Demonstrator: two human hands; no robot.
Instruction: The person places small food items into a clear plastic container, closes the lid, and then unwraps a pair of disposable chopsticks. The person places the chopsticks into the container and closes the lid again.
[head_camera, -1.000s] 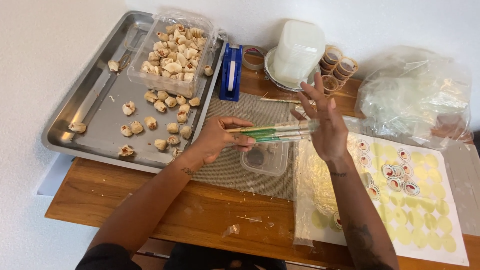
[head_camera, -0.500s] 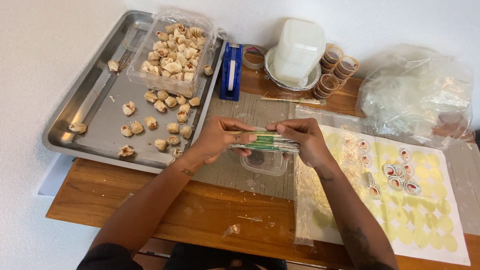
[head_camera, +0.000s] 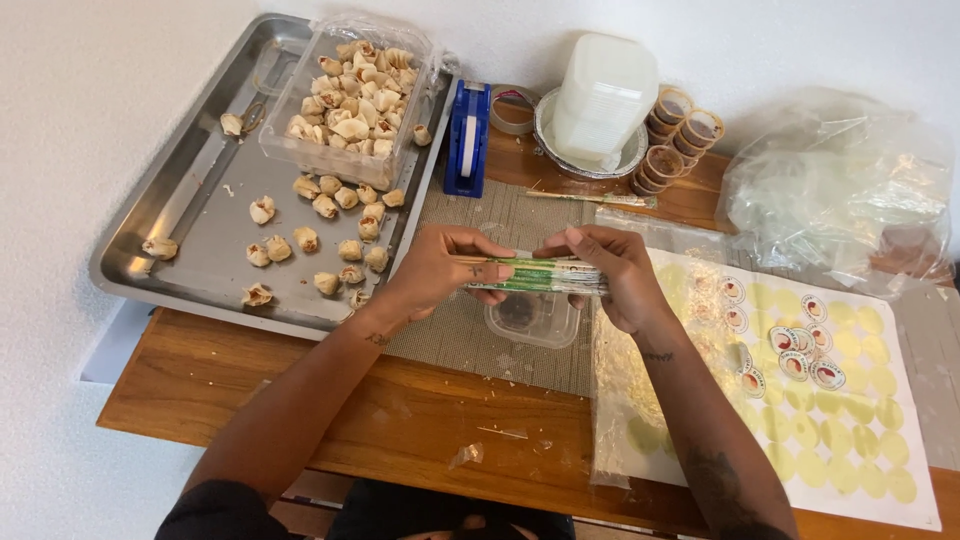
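Wrapped chopsticks (head_camera: 535, 275) level between left hand (head_camera: 440, 270) and right hand (head_camera: 610, 275).

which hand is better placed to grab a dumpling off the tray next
Left, probably. The left hand grips the wrapped chopsticks right beside the dumplings on the metal tray; the right hand sits farther away.

Both our forearms reach forward and angle inward, so the hands meet at centre. Left hand (head_camera: 440, 268) is curled, fingers pinched shut, thumb on top. Right hand (head_camera: 610, 272) mirrors it, fingers closed, knuckles up, wrist slightly bent.
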